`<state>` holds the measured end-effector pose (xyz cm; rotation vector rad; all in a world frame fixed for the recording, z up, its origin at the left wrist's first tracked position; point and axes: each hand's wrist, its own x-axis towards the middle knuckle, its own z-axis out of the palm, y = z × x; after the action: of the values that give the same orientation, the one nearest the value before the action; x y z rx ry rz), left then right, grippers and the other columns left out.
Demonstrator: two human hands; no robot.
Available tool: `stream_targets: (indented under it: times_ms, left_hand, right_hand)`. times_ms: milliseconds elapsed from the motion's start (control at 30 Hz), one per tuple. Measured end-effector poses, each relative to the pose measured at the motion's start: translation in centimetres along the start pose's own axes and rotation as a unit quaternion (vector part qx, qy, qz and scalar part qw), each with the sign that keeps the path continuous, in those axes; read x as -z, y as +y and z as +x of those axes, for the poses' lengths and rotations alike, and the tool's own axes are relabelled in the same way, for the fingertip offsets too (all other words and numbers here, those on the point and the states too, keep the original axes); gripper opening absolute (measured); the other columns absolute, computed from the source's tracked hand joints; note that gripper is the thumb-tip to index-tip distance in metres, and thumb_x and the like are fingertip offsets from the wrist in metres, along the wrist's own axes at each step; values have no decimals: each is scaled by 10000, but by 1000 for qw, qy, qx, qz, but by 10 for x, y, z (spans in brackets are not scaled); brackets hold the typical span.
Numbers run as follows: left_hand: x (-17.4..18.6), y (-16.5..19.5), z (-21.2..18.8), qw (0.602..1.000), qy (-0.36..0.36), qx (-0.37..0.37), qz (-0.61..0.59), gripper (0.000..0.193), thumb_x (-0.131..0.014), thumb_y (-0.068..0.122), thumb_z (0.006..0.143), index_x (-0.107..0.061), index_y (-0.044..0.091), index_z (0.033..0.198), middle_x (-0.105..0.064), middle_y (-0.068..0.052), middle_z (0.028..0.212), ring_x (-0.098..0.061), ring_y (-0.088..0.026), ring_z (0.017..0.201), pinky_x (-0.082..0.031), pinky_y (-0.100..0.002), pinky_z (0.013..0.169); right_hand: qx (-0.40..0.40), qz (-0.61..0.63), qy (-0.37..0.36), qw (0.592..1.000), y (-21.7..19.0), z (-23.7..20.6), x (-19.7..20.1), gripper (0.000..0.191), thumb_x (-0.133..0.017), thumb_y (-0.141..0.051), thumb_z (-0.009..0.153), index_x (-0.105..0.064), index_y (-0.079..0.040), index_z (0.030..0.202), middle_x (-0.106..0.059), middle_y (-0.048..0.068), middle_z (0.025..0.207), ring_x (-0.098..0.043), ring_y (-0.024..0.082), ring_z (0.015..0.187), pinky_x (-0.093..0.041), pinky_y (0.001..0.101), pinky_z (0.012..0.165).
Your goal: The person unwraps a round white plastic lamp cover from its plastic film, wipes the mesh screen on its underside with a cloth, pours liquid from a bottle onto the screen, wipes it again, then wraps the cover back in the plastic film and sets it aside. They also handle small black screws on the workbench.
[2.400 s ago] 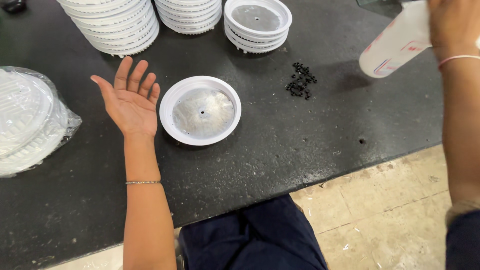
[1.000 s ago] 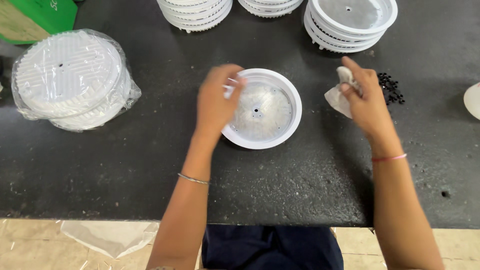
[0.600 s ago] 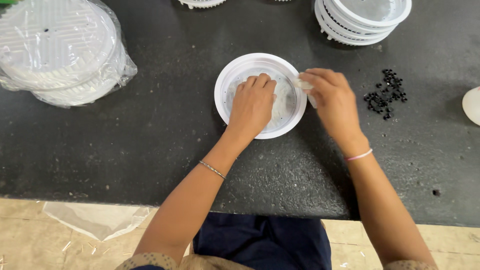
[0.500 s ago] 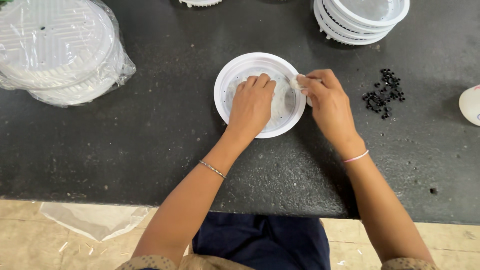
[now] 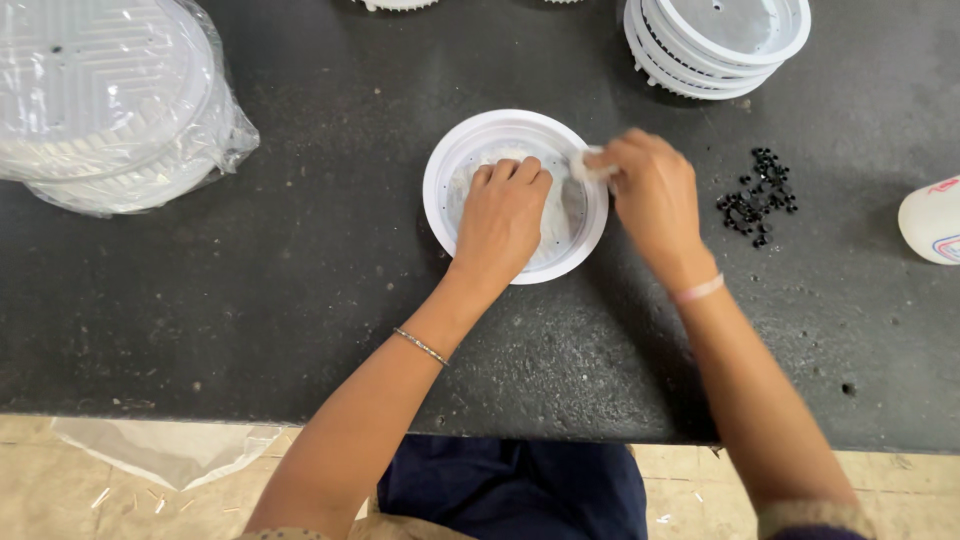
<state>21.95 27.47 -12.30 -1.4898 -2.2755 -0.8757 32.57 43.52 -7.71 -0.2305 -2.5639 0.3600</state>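
Observation:
A round white plastic dish (image 5: 460, 160) lies on the black table (image 5: 250, 300) in the middle of the head view. My left hand (image 5: 503, 222) rests flat inside it, fingers together, pressing on its wet-looking inner face. My right hand (image 5: 652, 195) is at the dish's right rim, closed on a small white cloth wad (image 5: 583, 165) that touches the rim. Part of the dish is hidden under both hands.
A stack of white dishes (image 5: 718, 40) stands at the back right. A bag of white ribbed discs (image 5: 105, 100) lies at the left. Small black beads (image 5: 757, 195) are scattered to the right, and a white bottle (image 5: 932, 220) lies at the right edge.
My right hand put down the bottle and took a white cloth to the dish's rim. My left hand went from beside the dish to flat inside it.

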Motion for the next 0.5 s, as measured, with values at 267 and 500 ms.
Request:
stream_targets:
  times_ms: [267,500]
  left_hand:
    - [5,4,1,1000,14,16,1,195,-610,-20,794,-708,32,953,-667,-102,1062,-618,-294,1082,-410,-504,1058]
    - [1,-1,-1,1000,17,9,-11,236,-610,-43,783,-712,27,984,-663,-101,1059,-618,-297,1085,-411,-484,1077]
  right_hand:
    - [14,-28,-12,999,-24,-29,15,287,-646,116,835,-756,-60,1033,-716,106,1020,-651,316,914,-535,422,799]
    - [-6,-16,23,1000,-39,-55,12,326,-627,127,801,-744,-62,1039,-726,101,1035,-671,315,968,-550,423,843]
